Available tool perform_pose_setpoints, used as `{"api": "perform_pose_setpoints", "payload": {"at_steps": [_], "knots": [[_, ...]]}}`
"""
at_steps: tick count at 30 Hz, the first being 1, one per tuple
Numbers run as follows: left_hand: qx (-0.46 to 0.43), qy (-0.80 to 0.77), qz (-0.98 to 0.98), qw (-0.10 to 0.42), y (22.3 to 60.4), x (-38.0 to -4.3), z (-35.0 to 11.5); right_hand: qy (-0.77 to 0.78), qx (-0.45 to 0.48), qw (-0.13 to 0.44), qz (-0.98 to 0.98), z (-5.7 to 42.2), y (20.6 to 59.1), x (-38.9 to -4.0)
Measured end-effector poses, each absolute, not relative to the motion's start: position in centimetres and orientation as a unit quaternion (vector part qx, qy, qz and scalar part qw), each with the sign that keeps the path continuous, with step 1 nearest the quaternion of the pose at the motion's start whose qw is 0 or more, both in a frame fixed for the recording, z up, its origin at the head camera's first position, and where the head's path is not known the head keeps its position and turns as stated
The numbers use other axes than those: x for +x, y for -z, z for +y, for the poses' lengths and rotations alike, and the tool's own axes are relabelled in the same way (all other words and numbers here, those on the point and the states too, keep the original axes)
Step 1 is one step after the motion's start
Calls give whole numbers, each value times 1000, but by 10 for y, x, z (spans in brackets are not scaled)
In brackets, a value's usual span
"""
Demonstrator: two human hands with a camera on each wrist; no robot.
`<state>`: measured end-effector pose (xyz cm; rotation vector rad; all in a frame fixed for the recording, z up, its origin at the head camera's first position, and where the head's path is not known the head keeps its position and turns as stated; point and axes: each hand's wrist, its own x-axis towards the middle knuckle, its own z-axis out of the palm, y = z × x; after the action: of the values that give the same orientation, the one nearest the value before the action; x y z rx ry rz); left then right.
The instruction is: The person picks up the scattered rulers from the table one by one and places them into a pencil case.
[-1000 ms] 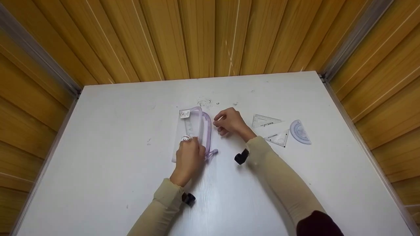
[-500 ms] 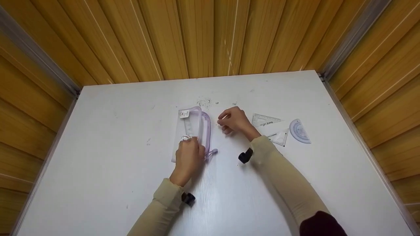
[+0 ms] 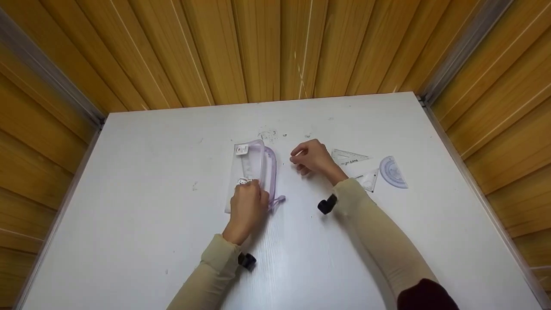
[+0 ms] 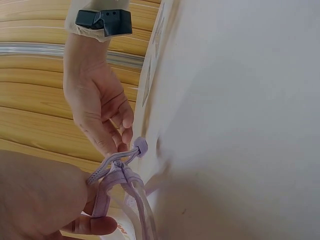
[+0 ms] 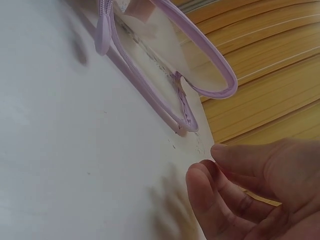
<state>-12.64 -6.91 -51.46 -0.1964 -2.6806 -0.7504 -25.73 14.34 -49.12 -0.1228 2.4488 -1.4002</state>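
Note:
A clear pencil case (image 3: 272,172) with lilac zip trim lies near the middle of the white table. My left hand (image 3: 249,202) grips its near end, beside the lilac zip pull (image 4: 141,146). In the right wrist view the case's mouth gapes, with its lilac edges (image 5: 220,57) spread apart. A see-through ruler (image 3: 247,165) shows through the case wall. My right hand (image 3: 314,158) hovers to the right of the case, its fingers loosely curled and holding nothing. Past it lie two clear set squares (image 3: 351,157) and a bluish protractor (image 3: 393,173).
Yellow wood-plank walls (image 3: 258,51) stand behind the white table (image 3: 142,193) and along its sides. Dark smudges (image 3: 269,134) mark the tabletop beyond the case. Each wrist wears a small black camera (image 3: 327,204).
My right hand has drawn back a little to the right, away from the pencil case, and now overlaps the set squares' left edges more closely. The left hand and case have stayed put.

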Motion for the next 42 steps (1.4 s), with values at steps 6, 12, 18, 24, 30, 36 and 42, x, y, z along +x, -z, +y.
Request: {"api": "perform_pose_setpoints", "payload": {"at_steps": [6, 12, 18, 24, 30, 36, 42], "knots": [[-71, 262, -945, 183, 515, -127, -69, 485, -45, 154, 860, 154, 488, -257], [-73, 267, -943, 186, 516, -127, -69, 472, -34, 155, 867, 166, 486, -258], [-71, 268, -944, 181, 515, -127, -68, 463, -19, 160, 872, 183, 482, -259], [-70, 263, -945, 181, 515, -127, -68, 466, -11, 159, 870, 200, 482, -259], [-63, 256, -949, 175, 515, -126, -68, 483, -9, 157, 861, 213, 484, -258], [-56, 255, -950, 169, 514, -126, -67, 484, -8, 154, 861, 223, 483, -256], [-60, 255, -949, 175, 514, -126, -68, 474, -10, 140, 870, 235, 484, -257]]}}
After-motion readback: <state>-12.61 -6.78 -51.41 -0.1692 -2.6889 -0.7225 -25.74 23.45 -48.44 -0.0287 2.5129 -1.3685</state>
